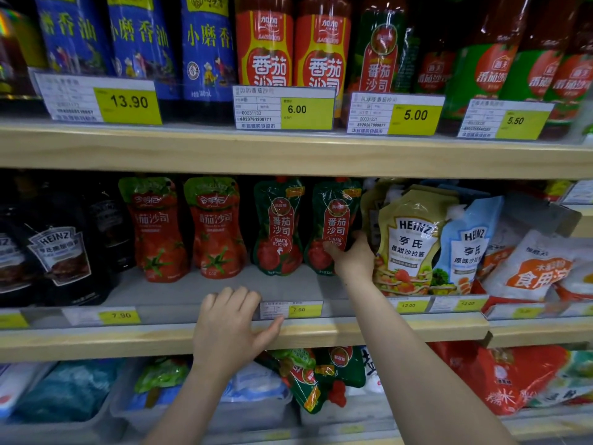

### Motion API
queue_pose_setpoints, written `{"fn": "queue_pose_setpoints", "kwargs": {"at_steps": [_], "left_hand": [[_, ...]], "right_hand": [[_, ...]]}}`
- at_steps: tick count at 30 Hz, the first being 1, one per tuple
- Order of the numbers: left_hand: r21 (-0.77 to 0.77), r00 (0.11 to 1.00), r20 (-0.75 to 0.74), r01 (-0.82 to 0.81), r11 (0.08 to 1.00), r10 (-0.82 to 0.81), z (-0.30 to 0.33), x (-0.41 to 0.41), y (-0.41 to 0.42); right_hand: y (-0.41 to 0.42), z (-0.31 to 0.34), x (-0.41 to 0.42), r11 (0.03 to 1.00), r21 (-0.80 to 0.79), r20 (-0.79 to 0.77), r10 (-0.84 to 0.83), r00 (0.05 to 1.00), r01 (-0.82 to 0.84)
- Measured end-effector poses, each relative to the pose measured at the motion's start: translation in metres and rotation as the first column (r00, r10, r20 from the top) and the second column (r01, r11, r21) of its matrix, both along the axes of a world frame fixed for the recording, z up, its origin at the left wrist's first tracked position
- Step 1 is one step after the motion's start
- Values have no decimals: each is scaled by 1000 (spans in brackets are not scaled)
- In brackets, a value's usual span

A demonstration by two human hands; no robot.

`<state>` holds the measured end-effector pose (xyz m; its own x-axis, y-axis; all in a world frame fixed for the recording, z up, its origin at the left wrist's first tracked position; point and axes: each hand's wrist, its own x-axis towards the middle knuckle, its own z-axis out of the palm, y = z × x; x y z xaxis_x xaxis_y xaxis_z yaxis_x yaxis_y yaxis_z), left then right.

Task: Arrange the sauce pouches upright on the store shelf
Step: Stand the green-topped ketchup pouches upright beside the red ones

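On the middle shelf [224, 335], four ketchup pouches stand upright in a row: two red [157, 229] at left, two green to their right. Right hand [351, 256] reaches in, grip closed round the lower side of the rightmost green pouch [333, 220], beside a Heinz pouch [407, 242]. Left hand [227, 326] rests on the shelf edge, fingers loosely curled, holding nothing, near a 7.90 tag [296, 309].

Ketchup pouches [333, 226]: dark green, red tomato print. Neighbouring pouches [186, 226]: red, green tops. Heinz salad-dressing pouch [407, 242]: beige-yellow. Price tags [306, 112]: white, yellow panels. Shelf edge [288, 155]: pale wood grain.
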<state>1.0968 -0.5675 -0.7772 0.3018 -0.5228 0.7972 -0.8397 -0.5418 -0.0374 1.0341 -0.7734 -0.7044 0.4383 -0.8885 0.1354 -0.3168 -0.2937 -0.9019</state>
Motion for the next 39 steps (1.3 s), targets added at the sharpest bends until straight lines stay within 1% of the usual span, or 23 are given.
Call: {"fn": "queue_pose_setpoints", "kwargs": {"at_steps": [6, 9, 11, 12, 14, 15, 17, 18, 19, 20, 22, 23, 25, 28, 29, 31, 35, 37, 39], "left_hand": [[42, 1000, -1, -20, 999, 20, 2, -2, 2], [92, 999, -45, -14, 996, 18, 11, -8, 5], [77, 995, -95, 7, 997, 0, 14, -14, 7], [48, 992, -117, 43, 998, -38, 11, -20, 9], [-13, 975, -129, 180, 984, -180, -3, -39, 10], [-11, 960, -119, 252, 968, -252, -16, -53, 10], [50, 927, -98, 367, 929, -361, -42, -79, 8], [114, 915, -110, 401, 909, -389, -52, -89, 6], [206, 910, -145, 411, 888, -388, -58, -94, 3], [306, 919, -183, 392, 867, -351, -63, -97, 0], [446, 948, -232, 302, 843, -217, -67, -97, -5], [479, 955, -247, 269, 835, -166, -68, -95, -7], [511, 961, -250, 238, 826, -122, -71, -94, -8], [543, 969, -226, 214, 812, -105, -78, -92, 1], [552, 968, -229, 212, 806, -98, -78, -91, 5], [559, 968, -238, 204, 803, -80, -80, -90, 12], [526, 972, -224, 180, 831, -69, -83, -94, 11], [475, 972, -229, 157, 866, -50, -80, -99, 6], [378, 961, -271, 164, 911, -60, -77, -107, 0]], "right_hand": [[5, 2, -6, 999, 5, -23, 33, 999, -33], [11, 7, -25, 994, -10, -3, 105, 995, -105], [20, 7, -49, 975, -102, -14, 195, 981, -196], [24, 5, -63, 953, -173, -39, 247, 968, -250], [33, -7, -95, 872, -344, -110, 332, 937, -349], [36, -17, -113, 816, -430, -141, 362, 921, -386], [42, -41, -145, 720, -553, -163, 401, 902, -420], [45, -55, -159, 707, -573, -151, 406, 901, -414], [47, -68, -170, 720, -560, -144, 404, 903, -411], [48, -81, -177, 743, -522, -153, 401, 903, -418], [51, -104, -182, 768, -427, -240, 413, 879, -478], [53, -114, -180, 761, -388, -300, 429, 852, -520], [56, -131, -169, 733, -348, -391, 454, 801, -585], [62, -149, -150, 710, -358, -534, 377, 757, -606], [63, -153, -148, 718, -363, -544, 353, 761, -594], [63, -157, -148, 748, -349, -484, 372, 792, -564], [56, -155, -166, 775, -339, -333, 431, 838, -533], [52, -144, -177, 785, -367, -287, 415, 863, -499], [46, -126, -188, 796, -404, -242, 383, 892, -451]]}}
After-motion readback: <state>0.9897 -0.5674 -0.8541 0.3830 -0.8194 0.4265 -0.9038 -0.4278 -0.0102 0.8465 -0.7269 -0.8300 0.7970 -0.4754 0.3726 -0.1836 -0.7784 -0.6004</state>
